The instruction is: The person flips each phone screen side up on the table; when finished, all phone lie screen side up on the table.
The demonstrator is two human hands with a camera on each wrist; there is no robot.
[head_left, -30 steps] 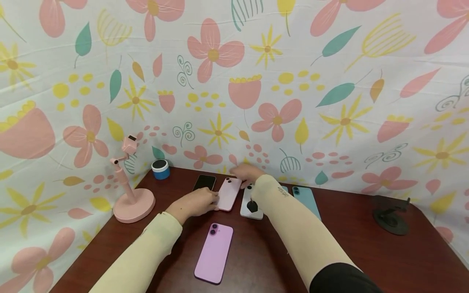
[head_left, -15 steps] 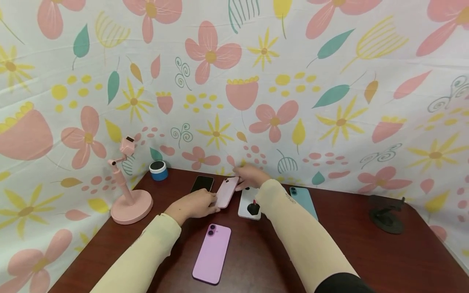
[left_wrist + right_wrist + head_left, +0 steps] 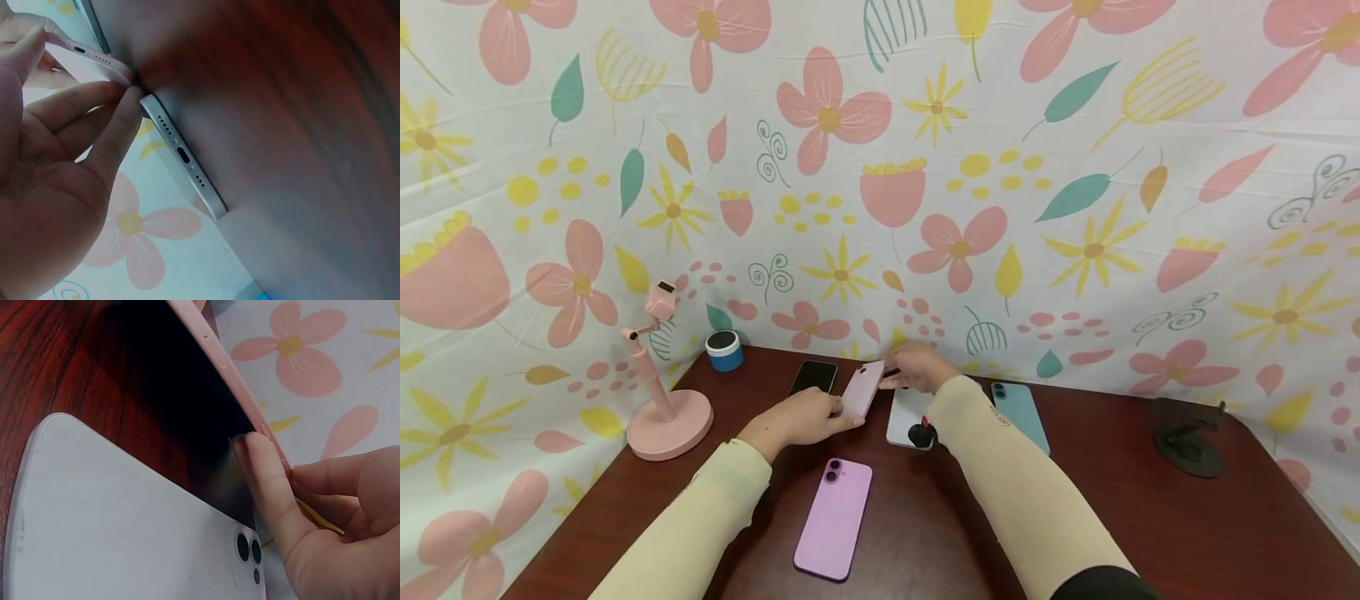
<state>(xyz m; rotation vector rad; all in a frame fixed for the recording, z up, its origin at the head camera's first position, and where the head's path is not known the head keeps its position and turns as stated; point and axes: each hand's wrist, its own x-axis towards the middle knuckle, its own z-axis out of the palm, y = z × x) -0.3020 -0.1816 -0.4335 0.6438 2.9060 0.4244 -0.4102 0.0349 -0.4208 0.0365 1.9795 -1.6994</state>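
Observation:
A pink phone (image 3: 862,390) is tilted, its right edge lifted off the table. My right hand (image 3: 917,365) pinches that edge near the cameras; in the right wrist view my hand (image 3: 337,531) has one finger against the dark screen side. At the near end my left hand (image 3: 797,417) holds the pink phone, and the left wrist view shows the fingers of that hand (image 3: 62,169) around its port end. A white phone (image 3: 119,512) lies back up beside it, partly covered by my right forearm in the head view. A black-faced phone (image 3: 815,377) lies to the left.
A purple phone (image 3: 833,519) lies nearest me, and a light blue phone (image 3: 1021,414) lies right of my right arm. A pink stand (image 3: 668,417) and a blue jar (image 3: 725,352) are at left, a dark stand (image 3: 1187,446) at right. Patterned cloth (image 3: 880,167) hangs behind.
The pink phone has gone from nearly flat to tilted, its right edge raised by my right hand. My left hand has stayed at its near end. The view has shifted slightly.

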